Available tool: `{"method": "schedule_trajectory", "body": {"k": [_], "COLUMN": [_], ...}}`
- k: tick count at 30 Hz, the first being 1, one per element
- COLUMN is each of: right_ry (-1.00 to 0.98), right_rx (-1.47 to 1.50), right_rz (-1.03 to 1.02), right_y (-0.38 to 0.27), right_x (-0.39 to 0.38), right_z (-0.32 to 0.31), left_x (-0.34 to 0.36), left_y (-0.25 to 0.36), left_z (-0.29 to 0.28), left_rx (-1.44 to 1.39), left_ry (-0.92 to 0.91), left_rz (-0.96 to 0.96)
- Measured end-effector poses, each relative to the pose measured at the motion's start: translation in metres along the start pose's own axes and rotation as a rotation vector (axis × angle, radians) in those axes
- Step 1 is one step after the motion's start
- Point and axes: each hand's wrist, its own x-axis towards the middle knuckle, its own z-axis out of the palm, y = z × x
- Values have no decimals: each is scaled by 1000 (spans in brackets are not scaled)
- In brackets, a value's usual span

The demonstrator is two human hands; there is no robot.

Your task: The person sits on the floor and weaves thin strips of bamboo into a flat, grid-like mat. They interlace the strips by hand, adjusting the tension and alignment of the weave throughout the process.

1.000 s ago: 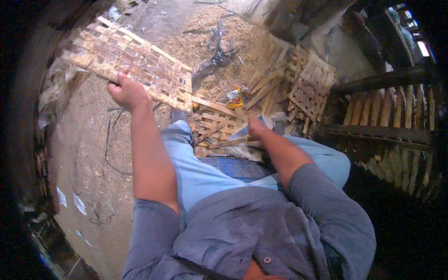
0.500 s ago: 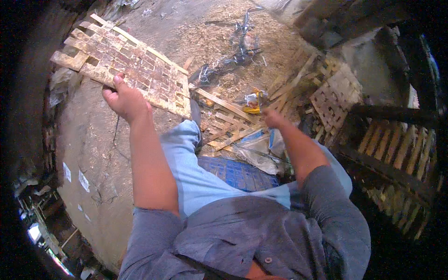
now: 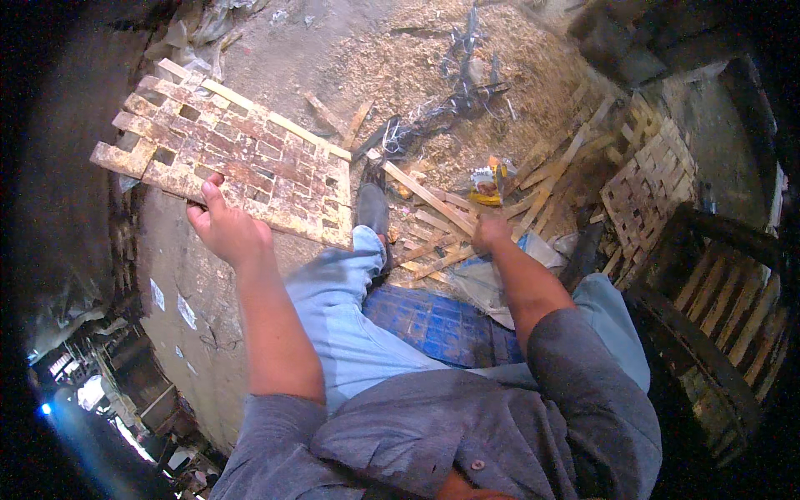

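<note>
My left hand (image 3: 218, 223) grips a weathered woven wooden panel (image 3: 229, 146) by its lower edge, thumb over the slats, tilted out to the left. My right hand (image 3: 492, 235) is closed at the lower end of a pale strip (image 3: 425, 194), over loose slats; whether it holds that strip or something else I cannot make out. A yellow packet (image 3: 486, 180) lies just beyond it. A crumpled pale sack (image 3: 479, 279) is below my right wrist, and a blue plastic mat (image 3: 429, 325) lies between my legs.
More woven panels (image 3: 643, 187) and slats pile at the right, beside a dark wooden frame (image 3: 723, 242). Black strapping (image 3: 467, 58) lies on wood chips ahead. Plastic sheeting (image 3: 196, 42) sits at the upper left, with cluttered scrap (image 3: 108, 392) at the lower left.
The view has shifted. My left hand and panel appear lower in the picture. My right hand has moved right, still closed, near the loose slats.
</note>
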Motion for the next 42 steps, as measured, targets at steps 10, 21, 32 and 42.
{"method": "schedule_trajectory", "body": {"k": [10, 21, 32, 42], "right_ry": [59, -119, -65, 736], "right_rx": [49, -66, 105, 926], "right_rz": [-25, -64, -270, -53], "right_y": [8, 3, -4, 73], "right_x": [59, 64, 4, -23], "right_z": [32, -19, -32, -208], "left_x": [1, 7, 3, 7], "left_y": [-1, 3, 3, 13], "left_z": [8, 3, 3, 6], "left_rx": [80, 10, -3, -120], "left_ry": [122, 101, 118, 45], "left_rz": [-3, -67, -66, -83]}}
